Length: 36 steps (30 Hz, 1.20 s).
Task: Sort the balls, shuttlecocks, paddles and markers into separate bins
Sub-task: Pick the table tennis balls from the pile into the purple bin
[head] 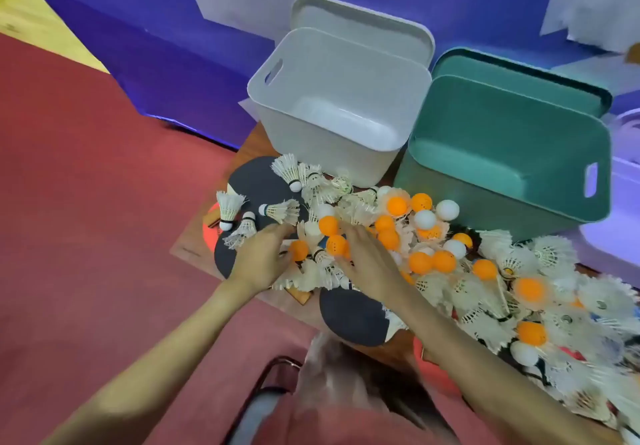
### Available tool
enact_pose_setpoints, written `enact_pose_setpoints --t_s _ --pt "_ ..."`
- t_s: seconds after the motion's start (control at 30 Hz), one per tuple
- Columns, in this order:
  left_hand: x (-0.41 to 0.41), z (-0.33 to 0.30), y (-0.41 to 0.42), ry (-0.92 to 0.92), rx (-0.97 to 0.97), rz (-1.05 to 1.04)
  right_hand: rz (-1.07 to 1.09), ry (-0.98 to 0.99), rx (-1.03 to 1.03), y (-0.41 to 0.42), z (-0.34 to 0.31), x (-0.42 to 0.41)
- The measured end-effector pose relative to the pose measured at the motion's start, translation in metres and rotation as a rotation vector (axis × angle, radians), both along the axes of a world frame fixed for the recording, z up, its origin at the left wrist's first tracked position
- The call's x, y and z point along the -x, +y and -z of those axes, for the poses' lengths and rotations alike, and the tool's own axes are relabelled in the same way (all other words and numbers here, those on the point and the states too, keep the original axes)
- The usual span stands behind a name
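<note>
While your left hand [262,260] and right hand [369,260] lie with fingers straight on feathery white shuttlecocks [313,273], three smooth round orange plastic balls [336,244] sit between your fingertips.

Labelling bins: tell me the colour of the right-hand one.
Teal green bin, seen in the head view, beside the grey bin.

Both forearms are bare to the edge of the picture, with no sleeves showing. The left hand [258,259] and right hand [369,261] wear no gloves, rings, watch or bands at the wrists.
</note>
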<state>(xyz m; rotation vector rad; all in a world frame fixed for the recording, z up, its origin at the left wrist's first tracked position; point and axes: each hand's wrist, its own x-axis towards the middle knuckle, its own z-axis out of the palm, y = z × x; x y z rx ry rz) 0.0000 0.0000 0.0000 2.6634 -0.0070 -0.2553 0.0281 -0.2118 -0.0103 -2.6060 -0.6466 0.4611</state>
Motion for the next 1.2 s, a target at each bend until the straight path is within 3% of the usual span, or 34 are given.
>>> enact_pose_setpoints --t_s 0.17,0.5,0.77,0.97,1.2 --pt "-0.003 0.016 -0.009 0.078 -0.073 -0.165 0.176 -0.098 0.079 0.022 0.009 -0.002" --pt "-0.014 0.027 -0.021 0.136 -0.165 -0.146 0.248 -0.073 0.109 0.034 0.004 -0.011" --pt "-0.011 0.014 -0.019 0.051 -0.019 -0.189 0.459 0.054 -0.084 -0.01 -0.017 -0.004" --pt "-0.031 0.007 -0.03 -0.019 0.152 -0.176 0.448 0.029 -0.131 -0.022 -0.022 0.0" --pt "-0.06 0.008 -0.049 0.078 -0.102 0.011 0.444 0.038 -0.085 -0.02 -0.024 -0.004"
